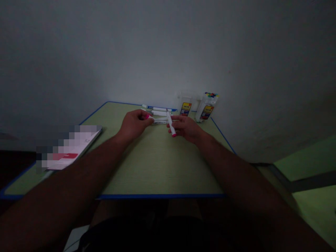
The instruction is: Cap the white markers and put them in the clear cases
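My right hand (pixel 185 128) is closed on a white marker (pixel 170 124) with a pink end, held tilted above the table with its narrow tip pointing away from me. Between the fingers of my left hand (pixel 135 125) is a pink marker cap (pixel 147 116), held a little to the left of the marker. Behind and between my hands, several white markers (pixel 160 113) lie on the table near its far edge. A small white cap (pixel 144 106) rests beyond my left hand. My fingers partly cover some of the lying markers.
A clear marker case (pixel 186 105) with a yellow label stands at the far right of the table (pixel 157 168). Beside it leans a second case (pixel 207 106) holding markers with coloured ends. A white box or book (pixel 76 148) lies at left. The wall (pixel 157 52) rises behind.
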A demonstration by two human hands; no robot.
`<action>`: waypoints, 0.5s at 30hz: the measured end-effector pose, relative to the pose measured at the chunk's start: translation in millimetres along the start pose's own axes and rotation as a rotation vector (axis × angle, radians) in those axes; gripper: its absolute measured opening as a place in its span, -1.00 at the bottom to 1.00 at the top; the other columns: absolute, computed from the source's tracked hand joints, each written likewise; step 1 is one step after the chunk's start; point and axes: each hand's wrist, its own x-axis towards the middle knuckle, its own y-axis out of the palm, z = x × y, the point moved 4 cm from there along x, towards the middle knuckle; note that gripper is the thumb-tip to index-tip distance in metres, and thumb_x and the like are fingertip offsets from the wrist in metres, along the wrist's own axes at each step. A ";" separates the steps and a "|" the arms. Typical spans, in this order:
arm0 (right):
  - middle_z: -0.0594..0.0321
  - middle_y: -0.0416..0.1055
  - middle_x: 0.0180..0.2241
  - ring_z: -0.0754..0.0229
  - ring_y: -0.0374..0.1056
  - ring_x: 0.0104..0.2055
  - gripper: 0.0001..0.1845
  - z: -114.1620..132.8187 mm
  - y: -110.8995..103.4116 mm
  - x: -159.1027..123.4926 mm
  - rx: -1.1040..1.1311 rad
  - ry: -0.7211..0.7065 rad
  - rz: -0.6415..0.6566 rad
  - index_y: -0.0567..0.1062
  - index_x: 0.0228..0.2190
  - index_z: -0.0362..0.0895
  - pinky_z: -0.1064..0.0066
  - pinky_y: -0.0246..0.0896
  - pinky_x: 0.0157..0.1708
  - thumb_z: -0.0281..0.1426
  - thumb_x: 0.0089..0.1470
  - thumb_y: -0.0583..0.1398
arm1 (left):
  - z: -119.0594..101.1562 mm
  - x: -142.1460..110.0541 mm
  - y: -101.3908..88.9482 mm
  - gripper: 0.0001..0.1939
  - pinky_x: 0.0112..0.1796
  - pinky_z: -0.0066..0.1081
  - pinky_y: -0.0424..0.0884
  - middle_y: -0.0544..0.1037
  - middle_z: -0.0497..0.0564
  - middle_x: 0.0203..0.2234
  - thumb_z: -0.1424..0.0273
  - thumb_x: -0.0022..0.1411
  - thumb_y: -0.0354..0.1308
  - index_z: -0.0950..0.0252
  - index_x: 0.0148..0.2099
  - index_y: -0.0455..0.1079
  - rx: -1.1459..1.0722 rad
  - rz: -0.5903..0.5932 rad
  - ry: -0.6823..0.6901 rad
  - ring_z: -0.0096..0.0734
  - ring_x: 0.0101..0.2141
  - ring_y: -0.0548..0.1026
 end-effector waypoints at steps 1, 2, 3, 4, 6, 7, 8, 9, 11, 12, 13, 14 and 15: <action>0.13 0.55 -0.30 0.24 0.50 -0.44 -0.68 -0.1 0.0 0.0 0.001 -0.001 0.002 0.46 -0.07 -0.22 0.44 0.48 -0.52 -0.62 0.11 0.23 | -0.1 0.0 0.0 -0.84 -0.38 -0.36 0.32 0.58 -0.01 -0.47 0.37 0.03 0.36 0.30 -0.29 0.58 -0.001 0.000 -0.001 -0.41 -0.47 0.43; 0.13 0.55 -0.30 0.24 0.50 -0.44 -0.68 -0.2 0.1 0.0 0.001 -0.002 0.005 0.46 -0.07 -0.22 0.44 0.48 -0.52 -0.62 0.11 0.23 | -0.2 0.0 0.1 -0.85 -0.39 -0.36 0.31 0.57 -0.01 -0.48 0.37 0.03 0.36 0.30 -0.30 0.58 0.000 0.001 -0.003 -0.41 -0.48 0.42; 0.13 0.55 -0.30 0.23 0.50 -0.43 -0.68 -0.2 0.2 0.0 0.001 -0.004 0.009 0.46 -0.07 -0.22 0.43 0.48 -0.52 -0.62 0.11 0.23 | -0.2 0.0 0.1 -0.85 -0.39 -0.36 0.31 0.57 -0.02 -0.49 0.37 0.03 0.36 0.30 -0.31 0.58 0.003 0.001 -0.004 -0.41 -0.48 0.41; 0.13 0.55 -0.29 0.23 0.50 -0.43 -0.67 -0.2 0.2 0.0 0.002 -0.005 0.012 0.46 -0.07 -0.22 0.43 0.48 -0.51 -0.62 0.10 0.23 | -0.1 0.1 0.2 -0.85 -0.39 -0.36 0.31 0.56 -0.02 -0.50 0.37 0.03 0.37 0.30 -0.31 0.58 0.006 0.002 -0.006 -0.42 -0.49 0.41; 0.12 0.55 -0.29 0.23 0.50 -0.43 -0.67 -0.2 0.6 0.1 0.002 -0.004 0.020 0.46 -0.07 -0.21 0.41 0.49 -0.50 -0.61 0.09 0.24 | 0.3 0.3 0.2 -0.85 -0.40 -0.37 0.30 0.56 -0.03 -0.51 0.36 0.02 0.37 0.30 -0.31 0.58 0.005 0.001 -0.010 -0.42 -0.49 0.40; 0.12 0.55 -0.28 0.23 0.50 -0.43 -0.67 -0.1 0.8 0.1 0.001 -0.003 0.022 0.45 -0.07 -0.21 0.41 0.49 -0.50 -0.61 0.09 0.24 | 0.5 0.3 0.3 -0.84 -0.40 -0.37 0.30 0.56 -0.03 -0.51 0.36 0.02 0.37 0.29 -0.31 0.57 0.002 0.000 -0.009 -0.42 -0.49 0.40; 0.13 0.55 -0.29 0.22 0.50 -0.43 -0.67 0.0 1.0 0.1 0.000 -0.002 0.022 0.45 -0.08 -0.21 0.41 0.48 -0.51 -0.61 0.08 0.23 | 0.8 0.4 0.4 -0.84 -0.40 -0.37 0.29 0.56 -0.04 -0.50 0.36 0.02 0.36 0.29 -0.31 0.57 0.000 0.000 -0.009 -0.42 -0.49 0.40; 0.13 0.55 -0.29 0.22 0.50 -0.44 -0.67 0.0 1.2 0.1 -0.002 -0.001 0.022 0.45 -0.08 -0.21 0.42 0.47 -0.52 -0.61 0.08 0.23 | 1.1 0.4 0.5 -0.84 -0.40 -0.37 0.29 0.56 -0.04 -0.50 0.35 0.02 0.36 0.29 -0.31 0.57 -0.002 0.002 -0.009 -0.41 -0.48 0.40; 0.15 0.56 -0.31 0.22 0.50 -0.44 -0.65 -0.1 1.3 0.2 -0.007 0.003 0.018 0.45 -0.08 -0.20 0.43 0.45 -0.53 -0.62 0.06 0.22 | 1.3 0.3 0.5 -0.84 -0.39 -0.37 0.30 0.56 -0.03 -0.49 0.35 0.03 0.35 0.30 -0.31 0.57 -0.006 0.003 -0.010 -0.41 -0.47 0.41; 0.15 0.56 -0.31 0.22 0.50 -0.45 -0.65 -0.2 1.1 0.5 -0.012 0.002 0.017 0.44 -0.09 -0.19 0.43 0.44 -0.54 -0.62 0.05 0.22 | 1.3 0.2 0.4 -0.84 -0.38 -0.36 0.30 0.57 -0.02 -0.48 0.35 0.03 0.35 0.30 -0.31 0.56 -0.007 0.004 -0.008 -0.41 -0.47 0.42; 0.15 0.56 -0.31 0.22 0.50 -0.45 -0.64 -0.4 0.9 0.8 -0.019 0.000 0.015 0.44 -0.09 -0.19 0.42 0.43 -0.54 -0.62 0.03 0.22 | 1.2 0.2 0.2 -0.85 -0.37 -0.36 0.31 0.58 -0.01 -0.47 0.35 0.03 0.35 0.30 -0.32 0.56 -0.007 0.004 -0.005 -0.41 -0.46 0.43; 0.15 0.56 -0.30 0.22 0.50 -0.45 -0.64 -0.6 0.6 1.3 -0.027 -0.003 0.013 0.45 -0.10 -0.18 0.42 0.43 -0.54 -0.62 0.02 0.22 | 1.2 0.2 0.1 -0.85 -0.36 -0.35 0.31 0.58 -0.01 -0.47 0.35 0.03 0.35 0.30 -0.32 0.56 -0.005 0.004 -0.002 -0.41 -0.46 0.43; 0.15 0.56 -0.30 0.22 0.49 -0.45 -0.64 -0.8 0.2 1.8 -0.036 -0.008 0.009 0.45 -0.11 -0.17 0.42 0.42 -0.54 -0.62 0.01 0.22 | 1.3 0.3 -0.1 -0.86 -0.35 -0.35 0.31 0.58 -0.01 -0.47 0.35 0.03 0.35 0.30 -0.33 0.55 -0.001 0.004 0.001 -0.41 -0.45 0.43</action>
